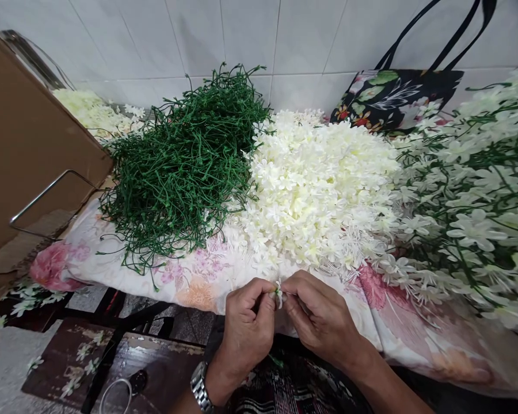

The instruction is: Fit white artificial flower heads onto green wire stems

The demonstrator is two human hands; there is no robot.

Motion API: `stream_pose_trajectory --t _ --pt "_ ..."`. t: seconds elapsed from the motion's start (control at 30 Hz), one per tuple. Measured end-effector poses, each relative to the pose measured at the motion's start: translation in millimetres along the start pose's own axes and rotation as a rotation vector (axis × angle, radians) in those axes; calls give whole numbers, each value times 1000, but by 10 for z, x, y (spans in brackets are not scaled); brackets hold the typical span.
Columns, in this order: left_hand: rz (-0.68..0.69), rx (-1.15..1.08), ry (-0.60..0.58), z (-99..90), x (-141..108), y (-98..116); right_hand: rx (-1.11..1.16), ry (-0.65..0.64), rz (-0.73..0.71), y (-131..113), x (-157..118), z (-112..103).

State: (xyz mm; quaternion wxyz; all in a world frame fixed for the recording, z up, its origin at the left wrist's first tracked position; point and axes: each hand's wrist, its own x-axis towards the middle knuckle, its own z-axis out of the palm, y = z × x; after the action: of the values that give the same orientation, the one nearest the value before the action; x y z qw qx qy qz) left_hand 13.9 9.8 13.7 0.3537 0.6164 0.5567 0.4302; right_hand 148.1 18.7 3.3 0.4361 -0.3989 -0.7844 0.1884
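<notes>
At the table's near edge, my left hand (250, 316) and my right hand (317, 305) meet with pinched fingers. Between their fingertips is a small white flower (278, 296) with a bit of green, and both hands grip it. Just beyond them lies a large heap of loose white blossoms (315, 184). A tangled pile of green plastic stems (190, 155) sits to its left. Many white flowers on green stems (475, 230) are massed at the right.
A floral cloth (202, 282) covers the table. A cardboard box (34, 138) with a metal wire handle (38, 198) stands at the left. Behind the blossoms leans a black floral bag (397, 98) against the tiled wall. Lower left, fallen flowers (84, 351) lie on dark wood.
</notes>
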Motion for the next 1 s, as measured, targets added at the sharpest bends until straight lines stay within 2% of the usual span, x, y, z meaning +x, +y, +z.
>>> stream_pose_trajectory --t 0.13,0.3,0.57,0.67,1.0 --pt "-18 -34 2 7 6 -7 -9 12 -3 -3 -2 -6" --pt "-127 -212 -4 -5 -10 -22 16 -9 40 -60 36 -75" --pt "105 -9 136 25 -86 -67 61 37 155 -124 73 -84" --pt "159 68 147 37 -96 -82 87 31 214 -108 53 -51" --pt "94 32 99 33 -60 -57 -8 52 91 -62 -16 29"
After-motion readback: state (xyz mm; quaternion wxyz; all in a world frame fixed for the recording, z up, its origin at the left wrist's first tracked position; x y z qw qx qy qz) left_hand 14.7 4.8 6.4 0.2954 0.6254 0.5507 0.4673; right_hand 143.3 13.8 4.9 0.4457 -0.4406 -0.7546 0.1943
